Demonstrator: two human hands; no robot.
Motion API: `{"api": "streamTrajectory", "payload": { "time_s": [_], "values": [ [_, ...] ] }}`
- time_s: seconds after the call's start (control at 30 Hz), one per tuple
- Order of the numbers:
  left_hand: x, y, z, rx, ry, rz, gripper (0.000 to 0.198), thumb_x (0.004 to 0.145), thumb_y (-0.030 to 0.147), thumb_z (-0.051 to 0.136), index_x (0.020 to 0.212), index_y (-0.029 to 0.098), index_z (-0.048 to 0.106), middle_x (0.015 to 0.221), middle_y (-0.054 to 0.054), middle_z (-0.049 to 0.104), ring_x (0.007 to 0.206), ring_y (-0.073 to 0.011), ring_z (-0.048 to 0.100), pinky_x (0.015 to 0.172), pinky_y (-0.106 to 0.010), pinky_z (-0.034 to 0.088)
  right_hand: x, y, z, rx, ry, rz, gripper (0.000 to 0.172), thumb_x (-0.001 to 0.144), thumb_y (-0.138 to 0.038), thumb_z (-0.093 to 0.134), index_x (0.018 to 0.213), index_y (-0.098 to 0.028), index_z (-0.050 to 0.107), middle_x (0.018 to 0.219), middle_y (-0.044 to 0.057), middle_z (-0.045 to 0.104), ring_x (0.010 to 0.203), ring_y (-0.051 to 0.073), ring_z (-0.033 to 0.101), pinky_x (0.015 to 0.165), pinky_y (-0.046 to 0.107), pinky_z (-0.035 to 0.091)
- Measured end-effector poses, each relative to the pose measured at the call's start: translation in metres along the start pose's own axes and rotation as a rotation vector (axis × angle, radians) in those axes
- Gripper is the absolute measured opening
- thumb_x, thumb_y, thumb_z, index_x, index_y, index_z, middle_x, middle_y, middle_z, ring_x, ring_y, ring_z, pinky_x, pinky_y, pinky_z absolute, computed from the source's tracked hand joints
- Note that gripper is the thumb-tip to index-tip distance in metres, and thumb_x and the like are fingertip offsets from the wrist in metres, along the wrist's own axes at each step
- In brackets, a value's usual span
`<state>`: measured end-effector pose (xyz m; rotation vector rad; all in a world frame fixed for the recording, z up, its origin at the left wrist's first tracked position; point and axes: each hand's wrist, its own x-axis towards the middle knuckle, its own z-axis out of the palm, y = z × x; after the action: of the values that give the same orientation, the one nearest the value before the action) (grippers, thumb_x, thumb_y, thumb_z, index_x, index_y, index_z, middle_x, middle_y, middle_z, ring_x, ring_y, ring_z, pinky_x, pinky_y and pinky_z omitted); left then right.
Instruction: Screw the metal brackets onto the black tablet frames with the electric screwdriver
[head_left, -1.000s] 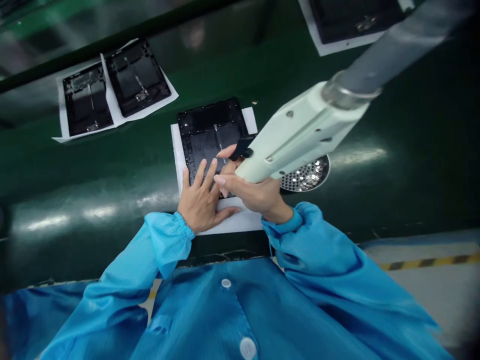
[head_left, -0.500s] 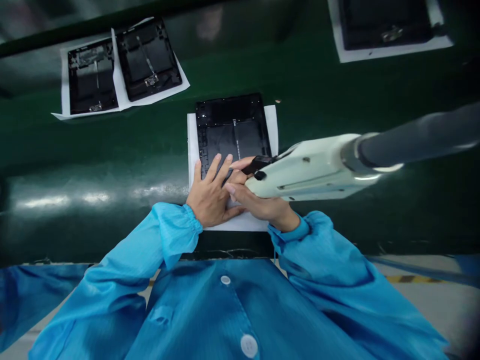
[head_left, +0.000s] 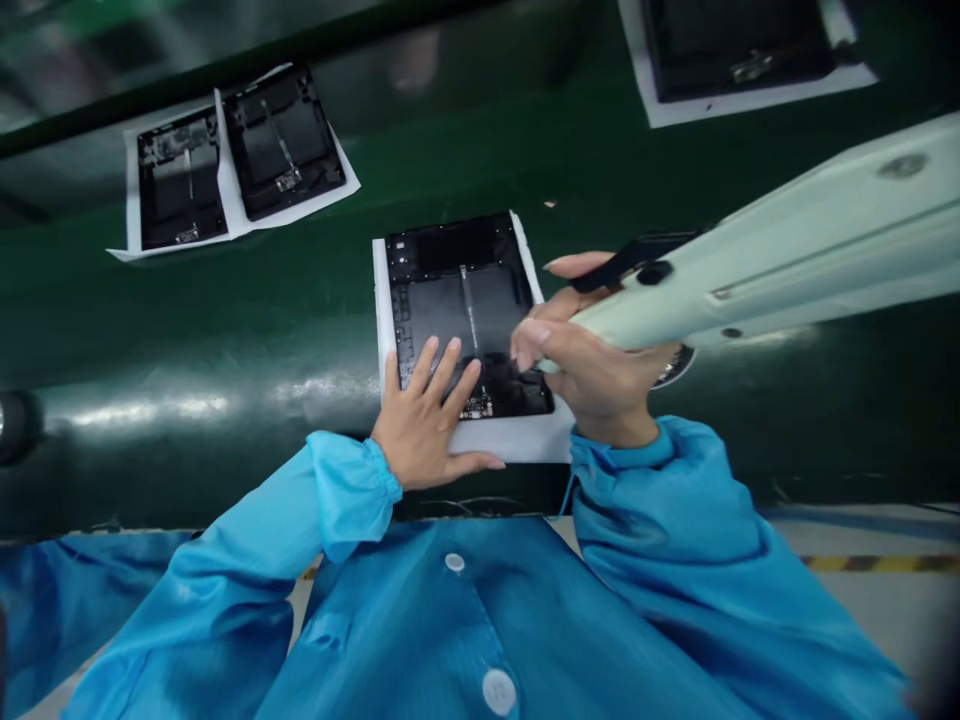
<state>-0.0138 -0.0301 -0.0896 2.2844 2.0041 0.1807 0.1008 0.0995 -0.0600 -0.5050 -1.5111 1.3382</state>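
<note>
A black device back panel [head_left: 465, 300] lies on a white sheet [head_left: 517, 440] on the green belt in front of me. My left hand [head_left: 427, 420] rests flat on the panel's near left corner, fingers spread. My right hand [head_left: 592, 360] is wrapped round the grip of a pale green electric screwdriver [head_left: 787, 260], whose body slants up to the right. The hand and tool hover at the panel's right edge. The tool's tip is hidden behind my hand.
Two more black panels [head_left: 232, 165] on white sheets lie at the far left of the green belt [head_left: 225, 330]. Another panel [head_left: 742, 45] sits at the top right. A round dish of screws [head_left: 679, 365] peeks out behind my right hand. Blue sleeves fill the foreground.
My right hand has drawn the screwdriver away from the panel's near left part, rightward and up. The left hand stays pressed on the panel. The near edge of the panel now shows.
</note>
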Motion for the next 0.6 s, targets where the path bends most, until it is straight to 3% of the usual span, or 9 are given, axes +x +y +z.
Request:
{"api": "streamTrajectory", "payload": {
  "time_s": [0.2,0.3,0.37,0.43,0.47,0.53,0.6],
  "values": [
    [-0.029,0.011,-0.010,-0.117,-0.057,0.030,0.108,0.074,0.088,0.030,0.147,0.009,0.034,0.156,-0.023,0.025,0.145,-0.0451,0.016,0.110,-0.073,0.005,0.005,-0.005,-0.004,-0.058,0.111,0.052,0.030,0.074,-0.033,0.078,0.099,-0.027,0.063,0.056,-0.005,0.058,0.043,0.014,0.051,0.047,0.033,0.045],
    [-0.033,-0.004,-0.022,-0.284,-0.055,0.057,0.088,0.082,0.077,0.038,0.141,0.013,0.043,0.151,-0.020,0.037,0.143,-0.0394,0.027,0.112,-0.069,0.017,0.007,-0.006,-0.003,-0.058,0.155,0.020,0.028,0.072,-0.032,0.078,0.095,-0.025,0.063,0.054,-0.005,0.056,0.041,0.014,0.050,0.045,0.033,0.045],
    [-0.034,-0.022,-0.031,-0.414,0.061,-0.110,0.066,0.090,0.064,0.044,0.134,0.016,0.051,0.143,-0.018,0.050,0.134,-0.0314,0.045,0.109,-0.055,0.037,0.007,-0.005,-0.003,-0.053,0.165,-0.008,0.027,0.072,-0.031,0.078,0.094,-0.024,0.063,0.054,-0.005,0.056,0.041,0.013,0.050,0.045,0.032,0.046],
    [-0.033,-0.040,-0.038,-0.550,0.189,-0.424,0.054,0.090,0.055,0.052,0.127,0.016,0.056,0.125,-0.016,0.064,0.109,-0.0247,0.065,0.090,-0.040,0.055,0.007,-0.003,-0.005,-0.071,0.172,-0.012,0.026,0.073,-0.030,0.077,0.095,-0.024,0.064,0.055,-0.005,0.057,0.042,0.014,0.052,0.047,0.033,0.048],
    [-0.032,-0.047,-0.040,-0.640,0.203,-0.575,0.055,0.087,0.054,0.057,0.126,0.015,0.056,0.113,-0.014,0.069,0.092,-0.0215,0.070,0.076,-0.035,0.058,0.007,-0.003,-0.006,-0.085,0.175,-0.004,0.027,0.073,-0.030,0.078,0.096,-0.024,0.064,0.056,-0.005,0.057,0.043,0.014,0.052,0.049,0.033,0.049],
    [-0.031,-0.056,-0.042,-0.862,0.093,-0.768,0.063,0.079,0.057,0.064,0.124,0.013,0.055,0.088,-0.008,0.072,0.056,-0.0144,0.065,0.050,-0.026,0.053,0.006,-0.003,-0.007,-0.104,0.202,0.001,0.028,0.073,-0.031,0.078,0.096,-0.025,0.065,0.055,-0.005,0.058,0.043,0.014,0.052,0.051,0.034,0.050],
    [-0.029,-0.056,-0.041,-1.030,-0.048,-0.834,0.067,0.074,0.060,0.067,0.118,0.011,0.056,0.067,-0.001,0.067,0.038,-0.0090,0.051,0.037,-0.021,0.039,0.006,-0.005,-0.007,-0.102,0.214,0.022,0.026,0.072,-0.029,0.079,0.094,-0.027,0.065,0.056,-0.005,0.058,0.045,0.015,0.053,0.055,0.036,0.053]
  ]
}}
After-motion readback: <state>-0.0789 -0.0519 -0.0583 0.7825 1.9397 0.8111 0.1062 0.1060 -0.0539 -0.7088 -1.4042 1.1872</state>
